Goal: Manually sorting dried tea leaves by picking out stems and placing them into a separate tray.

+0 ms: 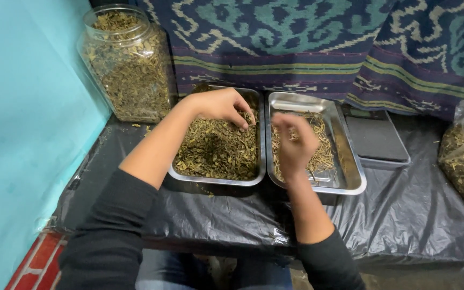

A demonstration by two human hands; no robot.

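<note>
My left fingers (pixel 240 115) curl down into the dried herbs (pixel 216 147) filling the left tray (pixel 216 180); whether they pinch anything I cannot tell. My right hand (pixel 294 142) hovers blurred, fingers bunched, over sparse stems (pixel 323 153) in the right tray (pixel 350 180). I judge most is unsorted.

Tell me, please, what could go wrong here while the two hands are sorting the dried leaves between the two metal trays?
1. The right hand is blurred above the right tray, so stems might fall into the gap beside the left tray.
2. The left hand presses into heaped dried leaves; bits could spill onto the black plastic sheet, where some already lie.
</note>
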